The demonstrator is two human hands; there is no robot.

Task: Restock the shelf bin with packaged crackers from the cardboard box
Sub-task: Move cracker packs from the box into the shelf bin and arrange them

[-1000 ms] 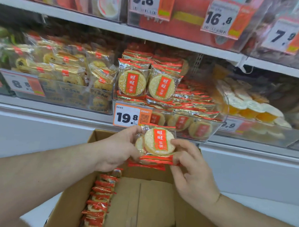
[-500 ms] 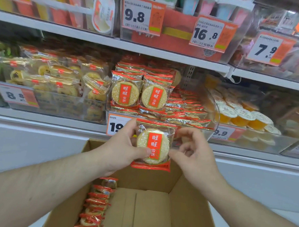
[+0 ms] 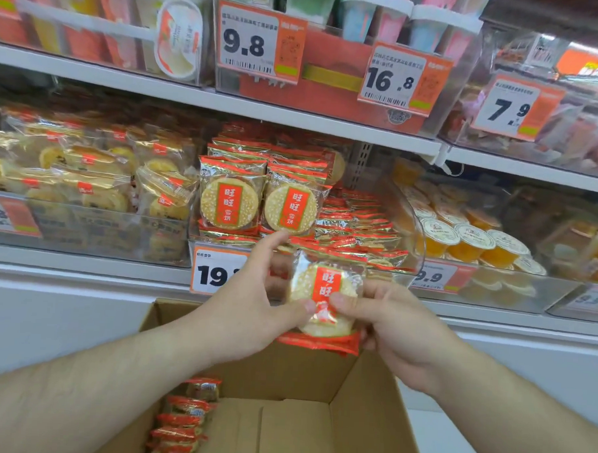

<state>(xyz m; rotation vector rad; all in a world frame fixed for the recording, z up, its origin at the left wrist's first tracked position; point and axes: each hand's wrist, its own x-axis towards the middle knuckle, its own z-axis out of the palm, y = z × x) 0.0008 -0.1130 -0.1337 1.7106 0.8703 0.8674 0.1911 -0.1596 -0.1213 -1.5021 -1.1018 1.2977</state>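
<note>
A small stack of cracker packs, round rice crackers in clear wrap with red labels, is held just in front of the clear shelf bin. My left hand pinches its left side, thumb on the front. My right hand grips the right side, thumb across the label. The bin holds several matching packs, two standing upright at its front left. Below, the open cardboard box has a row of packs along its left wall.
A 19.8 price tag hangs on the bin's front, partly behind my left hand. Left is a bin of yellow pastries, right a bin of orange jelly cups. An upper shelf overhangs the bins.
The held packs rose and shifted right toward the bin's front. My right hand went from loosely touching the stack to gripping it with the thumb across the label.
</note>
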